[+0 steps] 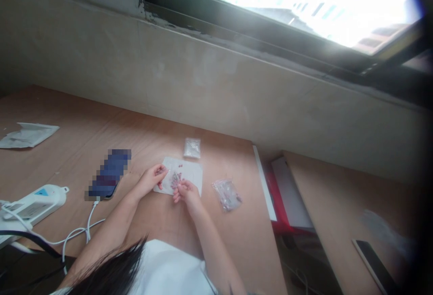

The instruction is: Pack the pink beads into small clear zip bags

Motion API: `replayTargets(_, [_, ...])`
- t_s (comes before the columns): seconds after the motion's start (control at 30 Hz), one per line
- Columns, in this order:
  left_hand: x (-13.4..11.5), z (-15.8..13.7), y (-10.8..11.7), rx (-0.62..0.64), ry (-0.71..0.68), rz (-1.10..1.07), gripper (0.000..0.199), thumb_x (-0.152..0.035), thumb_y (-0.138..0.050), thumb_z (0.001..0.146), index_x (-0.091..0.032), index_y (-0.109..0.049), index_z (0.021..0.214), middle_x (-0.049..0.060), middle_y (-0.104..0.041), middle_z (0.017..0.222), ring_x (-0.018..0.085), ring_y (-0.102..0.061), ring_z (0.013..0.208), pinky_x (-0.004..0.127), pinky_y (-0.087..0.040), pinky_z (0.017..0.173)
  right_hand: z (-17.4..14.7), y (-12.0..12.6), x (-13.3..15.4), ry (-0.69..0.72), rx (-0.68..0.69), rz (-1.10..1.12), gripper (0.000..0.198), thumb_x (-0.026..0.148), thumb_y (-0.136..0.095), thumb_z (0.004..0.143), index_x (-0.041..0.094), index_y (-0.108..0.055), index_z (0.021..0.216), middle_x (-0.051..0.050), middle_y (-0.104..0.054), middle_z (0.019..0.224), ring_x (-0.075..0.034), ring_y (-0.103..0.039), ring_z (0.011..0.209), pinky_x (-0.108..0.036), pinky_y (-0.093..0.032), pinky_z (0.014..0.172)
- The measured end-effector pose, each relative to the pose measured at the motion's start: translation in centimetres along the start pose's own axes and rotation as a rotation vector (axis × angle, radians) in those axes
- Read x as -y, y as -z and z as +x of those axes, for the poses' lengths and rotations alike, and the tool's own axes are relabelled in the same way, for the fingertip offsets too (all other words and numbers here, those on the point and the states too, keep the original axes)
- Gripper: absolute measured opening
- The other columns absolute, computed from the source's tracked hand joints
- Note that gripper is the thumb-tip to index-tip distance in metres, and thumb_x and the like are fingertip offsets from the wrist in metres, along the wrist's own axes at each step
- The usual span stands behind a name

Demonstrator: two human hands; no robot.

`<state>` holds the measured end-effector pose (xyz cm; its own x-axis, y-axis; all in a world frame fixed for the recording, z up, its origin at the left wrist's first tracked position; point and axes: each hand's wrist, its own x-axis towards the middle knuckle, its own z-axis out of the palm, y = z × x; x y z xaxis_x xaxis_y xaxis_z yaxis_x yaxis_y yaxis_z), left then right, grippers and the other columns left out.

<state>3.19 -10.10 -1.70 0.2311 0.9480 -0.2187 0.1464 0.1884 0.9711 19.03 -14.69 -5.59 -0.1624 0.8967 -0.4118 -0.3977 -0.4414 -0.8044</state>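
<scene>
On the wooden desk lies a white sheet [195,168] with a small pile of reddish beads [176,180] near its middle and a few loose ones above. My left hand [154,178] is over the sheet's left edge, fingers curled together; whatever they pinch is too small to name. Just right of the bead pile, my right hand [187,193] has its fingertips pressed together low over the sheet, and I cannot make out what is between them. A clear packet of whitish contents [192,148] touches or nearly touches the sheet's top edge. Right of my right hand rests a clear bag with pinkish pieces [227,194].
A phone [110,173] with a charging cable [89,223] lies left of my left arm. Further left are a white power strip [40,202] and a crumpled white wrapper [29,135]. Past the desk's right edge, a second desk [324,195] holds another phone [374,265].
</scene>
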Motion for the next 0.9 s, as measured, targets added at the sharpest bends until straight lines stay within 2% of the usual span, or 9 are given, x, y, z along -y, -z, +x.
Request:
replayTargets(0.13, [-0.6,-0.3,0.3,0.005,-0.014,-0.018,0.025,-0.036,-0.055,0.065,-0.016,-0.051,0.078,0.000,-0.058,0.067,0.014,-0.057,0.060,0.024,-0.047,0.055,0.1,0.1,-0.2,0.010,-0.002,0.008,0.032,0.036,-0.066,0.056,0.016,-0.046,0.071,0.001,-0.056,0.051,-0.012,-0.053,0.041,-0.024,-0.043,0.037])
replayTargets(0.23, [-0.8,-0.3,0.3,-0.007,-0.019,0.012,0.023,-0.033,-0.057,0.063,-0.016,-0.052,0.078,0.000,-0.058,0.071,0.014,-0.058,0.062,0.025,-0.047,0.060,0.1,0.2,-0.4,0.016,0.004,0.013,0.032,0.036,-0.066,0.056,0.016,-0.046,0.070,0.001,-0.056,0.051,-0.012,-0.053,0.040,-0.023,-0.043,0.037])
replayTargets(0.37, [0.0,0.1,-0.1,-0.048,-0.023,0.049,0.024,-0.036,-0.057,0.061,-0.016,-0.050,0.072,-0.002,-0.055,0.064,0.012,-0.055,0.053,0.023,-0.045,0.048,0.2,0.2,-0.4,0.017,0.015,0.021,0.034,0.036,-0.066,0.055,0.016,-0.044,0.071,0.002,-0.057,0.051,-0.012,-0.054,0.040,-0.023,-0.043,0.036])
replayTargets(0.47, [1.0,0.6,-0.6,-0.086,-0.024,0.080,0.024,-0.037,-0.058,0.060,-0.017,-0.047,0.068,-0.006,-0.050,0.056,0.008,-0.049,0.038,0.018,-0.037,0.037,0.3,0.3,-0.5,0.017,0.024,0.028,0.035,0.037,-0.066,0.055,0.017,-0.044,0.073,0.002,-0.057,0.050,-0.013,-0.054,0.040,-0.023,-0.043,0.036])
replayTargets(0.63, [1.6,0.7,-1.0,-0.133,-0.047,0.128,0.022,-0.036,-0.057,0.061,-0.018,-0.044,0.066,-0.009,-0.045,0.051,0.004,-0.039,0.028,0.017,-0.028,0.033,0.3,0.3,-0.5,0.018,0.016,0.024,0.035,0.037,-0.066,0.055,0.017,-0.044,0.072,0.002,-0.056,0.050,-0.013,-0.054,0.040,-0.023,-0.043,0.036])
replayTargets(0.7, [1.3,0.5,-1.0,-0.136,-0.060,0.130,0.022,-0.035,-0.057,0.062,-0.018,-0.045,0.068,-0.008,-0.047,0.056,0.005,-0.044,0.034,0.017,-0.032,0.036,0.0,0.2,-0.2,-0.006,0.015,0.023,0.034,0.038,-0.065,0.056,0.017,-0.043,0.071,0.001,-0.057,0.052,-0.013,-0.054,0.041,-0.023,-0.043,0.036])
replayTargets(0.8, [0.5,-0.4,-0.8,-0.119,-0.105,0.113,0.021,-0.034,-0.057,0.063,-0.018,-0.047,0.072,-0.003,-0.052,0.069,0.011,-0.055,0.063,0.019,-0.042,0.056,-0.6,0.0,0.9,-0.034,-0.012,0.020,0.032,0.039,-0.062,0.060,0.016,-0.044,0.071,-0.004,-0.061,0.064,-0.013,-0.057,0.047,-0.022,-0.042,0.038])
replayTargets(0.9, [-0.2,-1.8,-0.5,-0.030,-0.106,0.027,0.022,-0.033,-0.057,0.066,-0.018,-0.047,0.078,0.000,-0.058,0.079,0.014,-0.055,0.080,0.023,-0.043,0.068,-1.4,-0.2,2.3,0.022,-0.079,-0.018,0.029,0.035,-0.063,0.058,0.016,-0.045,0.070,-0.003,-0.060,0.066,-0.013,-0.057,0.052,-0.022,-0.042,0.042])
